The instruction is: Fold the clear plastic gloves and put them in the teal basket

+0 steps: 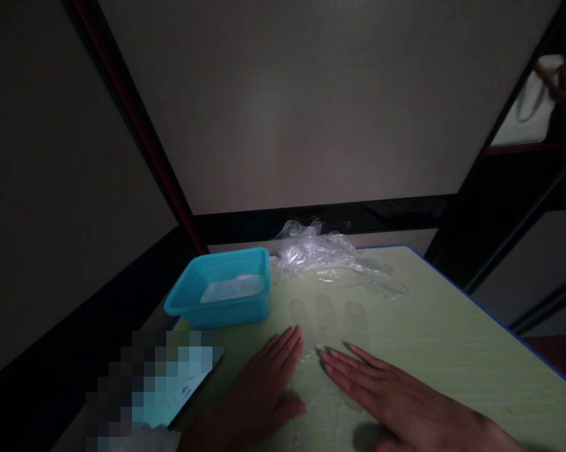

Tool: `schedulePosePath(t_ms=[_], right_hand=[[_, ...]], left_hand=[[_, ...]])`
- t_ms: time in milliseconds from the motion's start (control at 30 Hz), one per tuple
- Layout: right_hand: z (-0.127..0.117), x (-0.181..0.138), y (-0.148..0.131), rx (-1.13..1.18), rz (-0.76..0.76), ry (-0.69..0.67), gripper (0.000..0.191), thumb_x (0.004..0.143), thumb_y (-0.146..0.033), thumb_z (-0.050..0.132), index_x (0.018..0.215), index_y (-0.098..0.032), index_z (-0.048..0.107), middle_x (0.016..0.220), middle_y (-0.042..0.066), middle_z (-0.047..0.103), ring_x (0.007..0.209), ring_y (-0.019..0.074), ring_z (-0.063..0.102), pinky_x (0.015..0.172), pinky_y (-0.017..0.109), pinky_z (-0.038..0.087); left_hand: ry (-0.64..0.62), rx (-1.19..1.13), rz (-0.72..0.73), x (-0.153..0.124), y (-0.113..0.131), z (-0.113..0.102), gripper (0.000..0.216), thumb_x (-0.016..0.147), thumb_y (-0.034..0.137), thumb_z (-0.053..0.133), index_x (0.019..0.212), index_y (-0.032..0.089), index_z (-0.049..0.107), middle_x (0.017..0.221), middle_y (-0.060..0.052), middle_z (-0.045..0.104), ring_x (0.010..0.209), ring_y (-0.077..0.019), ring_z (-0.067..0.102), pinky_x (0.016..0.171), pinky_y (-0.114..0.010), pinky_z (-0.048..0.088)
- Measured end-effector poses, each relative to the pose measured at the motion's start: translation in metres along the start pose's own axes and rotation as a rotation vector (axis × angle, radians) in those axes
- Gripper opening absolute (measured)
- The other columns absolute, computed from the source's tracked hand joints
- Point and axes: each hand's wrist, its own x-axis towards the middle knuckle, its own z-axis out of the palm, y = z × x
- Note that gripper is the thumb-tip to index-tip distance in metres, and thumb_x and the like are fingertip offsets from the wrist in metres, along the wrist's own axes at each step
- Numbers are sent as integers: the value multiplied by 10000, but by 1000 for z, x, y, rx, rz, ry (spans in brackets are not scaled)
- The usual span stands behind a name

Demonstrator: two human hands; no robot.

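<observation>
A clear disposable plastic glove [327, 312] lies spread on the table, its finger shapes pointing away from me. My left hand [268, 380] rests flat at the glove's left side, fingers stretched out together and thumb apart. From the right, my right hand [370, 383] reaches across with its fingers straight, the fingertips on or just over the glove's middle. Neither hand grips anything. Beyond them, a crumpled heap of clear plastic gloves [311, 251] sits at the table's far edge. Left of the heap, a teal plastic basket [236, 314] holds folded clear plastic [233, 287].
The pale green table [433, 339] has a blue edge. A phone [182, 383] with a lit, partly blurred screen stands at the lower left, beside something white. Large cabinet panels [283, 113] rise behind the table. A white bag [528, 107] is on a shelf at the right.
</observation>
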Motion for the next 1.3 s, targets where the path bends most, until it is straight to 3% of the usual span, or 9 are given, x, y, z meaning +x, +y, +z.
schedulePosePath(t_ms=[367,567,867,1033,1300], right_hand=[[-3,-7,18,-238,81,153,850,859,-579,404,1440,-154,-48,1494,141,103,1354,290,152,1078,535,186],[1,-13,38,-342,116,239,826,870,-571,389,1447,-152,-27,1493,142,145,1346,300,191,1073,546,210],[-2,-7,33,-318,78,224,791,874,-574,370,1453,-161,24,1486,121,204,1348,283,206,1081,538,205],[-4,5,27,-260,41,216,775,874,-566,385,1454,-163,66,1474,119,255,1358,288,172,1084,579,109],[-4,17,25,-218,54,167,722,885,-548,390,1443,-145,172,1439,141,335,1353,297,202,1085,591,43]], left_hand=[[66,11,62,-1,-5,0,803,898,536,399,1446,180,-67,1523,-111,-7,1392,-259,24,1128,-448,134],[-50,21,-19,-3,-6,-9,842,860,542,472,1448,130,32,1521,-123,15,1394,-229,17,1135,-412,100],[-19,21,-57,-2,-4,-4,902,812,424,563,1444,167,-28,1525,-93,-33,1393,-213,-34,1136,-410,54],[19,2,-81,-4,-3,-1,922,822,413,551,1435,183,-98,1522,-113,-37,1392,-230,-35,1128,-440,76],[13,-15,-73,-4,-1,-4,880,820,428,552,1441,145,-4,1521,-130,-3,1392,-235,-30,1129,-438,79]])
